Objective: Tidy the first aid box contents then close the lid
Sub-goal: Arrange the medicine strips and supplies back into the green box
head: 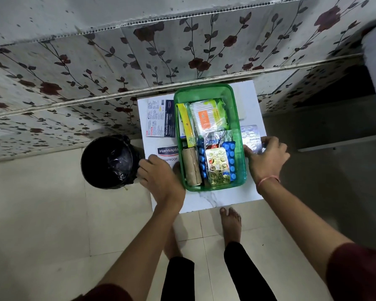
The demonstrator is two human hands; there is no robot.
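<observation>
A green see-through plastic box (237,118) stands open on a small white table (206,199). Inside lie a cotton swab pack (206,116), a yellow carton (186,124), a brown bandage roll (191,166), blue pill strips (231,157) and a gold blister pack (217,165). My left hand (161,179) rests on a Hansaplast pack (167,151) left of the box, its fingers curled over the pack's edge. My right hand (266,158) pinches a silver tablet strip (251,137) just right of the box. No lid is visible.
A medicated dressings box (161,118) lies flat at the table's far left. A black bin with a liner (110,161) stands on the floor left of the table. A flowered tiled wall runs behind. My bare feet (230,224) are at the table's near edge.
</observation>
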